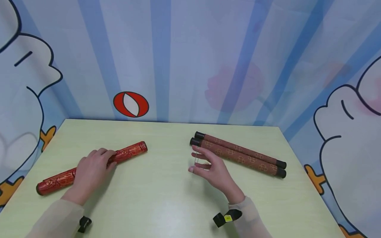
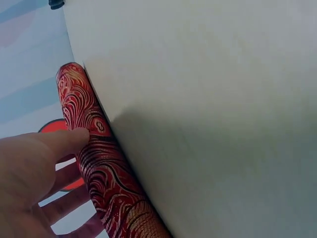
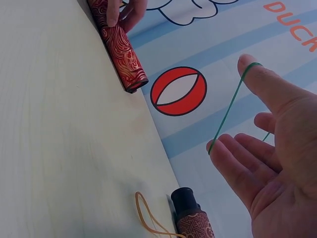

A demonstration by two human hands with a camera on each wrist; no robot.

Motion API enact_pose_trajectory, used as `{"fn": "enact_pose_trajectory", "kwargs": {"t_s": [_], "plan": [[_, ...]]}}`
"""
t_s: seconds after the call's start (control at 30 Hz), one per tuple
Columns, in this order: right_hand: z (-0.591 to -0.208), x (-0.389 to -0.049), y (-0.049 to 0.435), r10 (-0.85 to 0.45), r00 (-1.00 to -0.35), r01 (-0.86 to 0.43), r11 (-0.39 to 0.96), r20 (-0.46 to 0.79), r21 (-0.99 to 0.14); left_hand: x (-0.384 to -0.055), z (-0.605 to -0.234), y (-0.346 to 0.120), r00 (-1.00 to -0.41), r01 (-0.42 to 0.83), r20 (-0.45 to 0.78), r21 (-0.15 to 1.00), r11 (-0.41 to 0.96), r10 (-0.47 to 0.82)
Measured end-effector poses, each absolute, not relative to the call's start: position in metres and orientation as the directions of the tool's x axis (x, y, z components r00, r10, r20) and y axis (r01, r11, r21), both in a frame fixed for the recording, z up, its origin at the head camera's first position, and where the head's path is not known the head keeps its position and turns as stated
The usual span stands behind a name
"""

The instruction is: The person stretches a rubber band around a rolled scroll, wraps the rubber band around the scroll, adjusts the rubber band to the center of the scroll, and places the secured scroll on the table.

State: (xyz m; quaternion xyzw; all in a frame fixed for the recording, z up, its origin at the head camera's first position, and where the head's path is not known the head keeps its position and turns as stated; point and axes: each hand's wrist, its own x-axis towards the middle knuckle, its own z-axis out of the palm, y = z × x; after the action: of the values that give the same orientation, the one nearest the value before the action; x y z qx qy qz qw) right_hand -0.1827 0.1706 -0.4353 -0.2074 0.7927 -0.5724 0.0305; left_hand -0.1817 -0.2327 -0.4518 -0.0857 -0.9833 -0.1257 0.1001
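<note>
Pale yellow-green wood-grain tabletop (image 1: 160, 178), far edge against light-blue backdrop sheet (image 1: 190, 59) with darker blue stripes. Printed there: red-and-white black-outlined oval (image 1: 131, 104) far left of centre, faded pink blotch (image 1: 235, 87) far right, white black-outlined cartoon figure (image 1: 18, 109) at left, another right. Soft sheen on near tabletop.

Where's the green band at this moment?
In the right wrist view, the green band is on the right side, stretched between the thumb and fingers of the right hand, higher in the picture than the brown patterned roll.
</note>
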Motion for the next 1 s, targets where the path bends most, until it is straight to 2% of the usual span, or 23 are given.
{"fn": "enact_pose_trajectory", "kwargs": {"t_s": [0.33,0.5,0.67,1.0], "plan": [[-0.439,-0.184,0.171,-0.381,-0.907,-0.295,0.264,0.182,-0.919,-0.194,-0.448,-0.241,-0.972,0.202,0.167,0.229,0.952,0.166],[-0.439,-0.183,0.171,-0.386,-0.905,-0.298,0.271,0.181,-0.915,-0.2,-0.45,-0.25,-0.98,0.189,0.118,0.32,0.929,0.158],[-0.438,-0.183,0.17,-0.39,-0.903,-0.302,0.282,0.179,-0.91,-0.208,-0.45,-0.263,-0.99,0.133,0.01,0.437,0.89,0.143],[-0.437,-0.182,0.17,-0.397,-0.904,-0.291,0.29,0.162,-0.912,-0.213,-0.44,-0.269,-0.986,0.044,-0.123,0.441,0.897,0.109]]}}
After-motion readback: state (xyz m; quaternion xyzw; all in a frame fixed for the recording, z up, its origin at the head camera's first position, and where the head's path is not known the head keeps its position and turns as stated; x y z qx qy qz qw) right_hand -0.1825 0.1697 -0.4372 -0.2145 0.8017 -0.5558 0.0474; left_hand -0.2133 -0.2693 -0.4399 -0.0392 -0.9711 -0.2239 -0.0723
